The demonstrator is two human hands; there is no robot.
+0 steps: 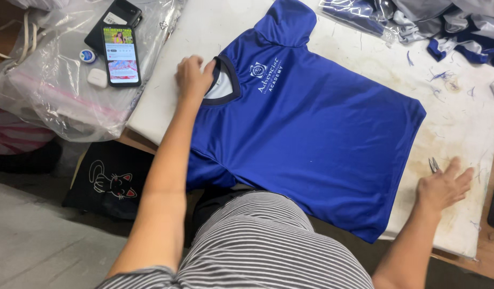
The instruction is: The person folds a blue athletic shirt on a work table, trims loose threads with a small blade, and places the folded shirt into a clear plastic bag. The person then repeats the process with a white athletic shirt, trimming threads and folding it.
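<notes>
A royal blue T-shirt (311, 123) with a white chest emblem lies flat, front up, on a white padded table (461, 107). My left hand (193, 76) pinches the dark collar at the neck opening. My right hand (444, 186) rests flat on the table just past the shirt's hem, fingers spread, next to small metal snips (434, 164). Whether the snips touch my fingers is hard to tell.
A smartphone (121, 55) with a lit screen, a second dark phone (114, 18), a small round tin and a white case lie on clear plastic bags (59, 101) at the left. Bagged blue and grey garments (445, 27) pile at the top right. A black bag (110, 182) with a cat drawing sits below the table edge.
</notes>
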